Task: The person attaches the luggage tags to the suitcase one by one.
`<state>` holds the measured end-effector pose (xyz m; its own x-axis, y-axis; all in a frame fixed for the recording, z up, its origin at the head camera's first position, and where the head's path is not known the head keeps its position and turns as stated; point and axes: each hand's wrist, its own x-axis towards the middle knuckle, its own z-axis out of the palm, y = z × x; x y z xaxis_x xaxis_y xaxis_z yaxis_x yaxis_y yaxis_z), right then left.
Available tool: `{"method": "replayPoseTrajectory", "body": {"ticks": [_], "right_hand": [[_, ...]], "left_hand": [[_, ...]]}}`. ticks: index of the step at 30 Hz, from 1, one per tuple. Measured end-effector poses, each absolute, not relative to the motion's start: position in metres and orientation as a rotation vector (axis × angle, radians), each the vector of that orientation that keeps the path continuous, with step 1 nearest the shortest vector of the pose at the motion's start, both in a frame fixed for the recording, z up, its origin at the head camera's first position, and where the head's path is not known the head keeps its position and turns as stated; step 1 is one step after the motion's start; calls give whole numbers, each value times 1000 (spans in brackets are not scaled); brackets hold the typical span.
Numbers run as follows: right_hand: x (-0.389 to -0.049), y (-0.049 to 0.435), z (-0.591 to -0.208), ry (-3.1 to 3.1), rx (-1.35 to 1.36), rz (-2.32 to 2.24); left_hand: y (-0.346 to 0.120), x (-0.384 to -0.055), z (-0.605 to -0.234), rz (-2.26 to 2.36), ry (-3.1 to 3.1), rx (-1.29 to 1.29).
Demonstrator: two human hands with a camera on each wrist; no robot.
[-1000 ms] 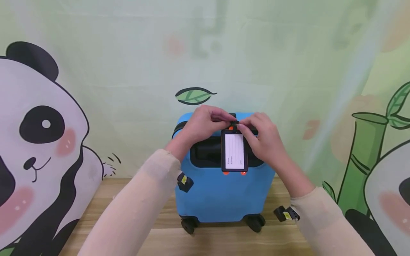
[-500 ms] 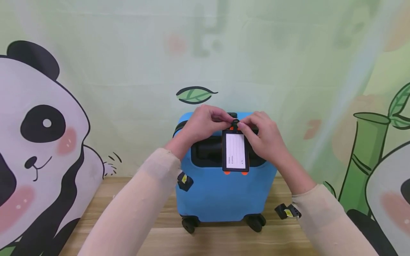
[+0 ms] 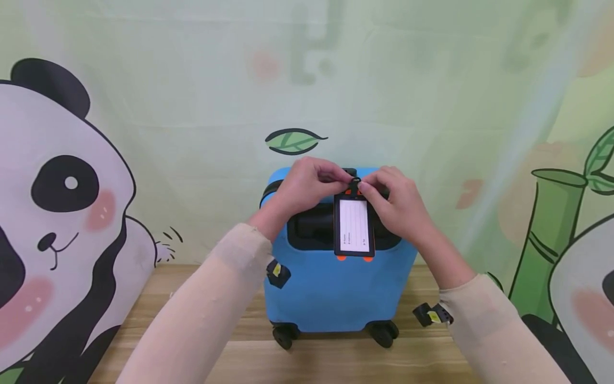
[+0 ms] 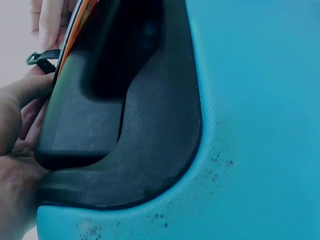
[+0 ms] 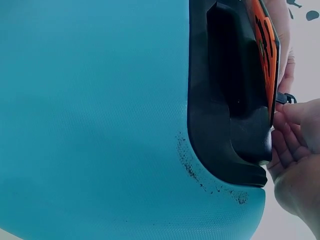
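Note:
A luggage tag [image 3: 354, 226] with a white lined card hangs over the front of a blue suitcase [image 3: 331, 293]. Its black strap [image 3: 355, 184] ends in a small loop above the card. From the left, my left hand [image 3: 307, 184] pinches the strap between thumb and fingers. My right hand [image 3: 400, 205] pinches it from the other side, fingertips close to the left ones. In the left wrist view a small buckle [image 4: 34, 58] sticks out between the fingers. The tag's orange back [image 5: 267, 50] faces the suitcase's black handle recess [image 5: 210, 120] in the right wrist view.
The suitcase stands upright on black wheels [image 3: 381, 334] on a wood-patterned floor [image 3: 192, 320]. Close behind it hangs a pale green backdrop [image 3: 192, 133] with printed pandas [image 3: 110, 224], bamboo [image 3: 542, 240] and a leaf [image 3: 292, 142].
The strap's loop has turned up and shows more clearly between my fingertips. Both hands keep their pinch in nearly the same place, and the tag still hangs in front of the handle.

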<state>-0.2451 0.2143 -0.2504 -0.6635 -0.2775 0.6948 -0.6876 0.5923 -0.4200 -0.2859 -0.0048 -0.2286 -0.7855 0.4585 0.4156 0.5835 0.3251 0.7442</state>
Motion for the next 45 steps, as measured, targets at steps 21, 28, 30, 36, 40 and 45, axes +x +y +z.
{"method": "replayPoseTrajectory", "body": {"ticks": [21,28,30,36,40,45], "right_hand": [[-241,213,-252,-2272,742,1006],[-239,211,-252,-2272,721,1035],[-238,211,-252,-2273,723,1042],[-239,210,-252,-2271,735,1037],[-240,210,-252,-2264,736,1039],[-239,210,-252,-2265,725,1075]], "left_hand": [[-5,-278,-231,-1461,-2396,-932],[-5,-279,-232,-1446,-2388,-936],[-5,-279,-232,-1438,-2389,-939],[-6,-278,-232,-1390,-2416,-933],[-6,-279,-233,-1268,-2431,-935],[-5,-278,-234,-1127,-2409,-941]]}}
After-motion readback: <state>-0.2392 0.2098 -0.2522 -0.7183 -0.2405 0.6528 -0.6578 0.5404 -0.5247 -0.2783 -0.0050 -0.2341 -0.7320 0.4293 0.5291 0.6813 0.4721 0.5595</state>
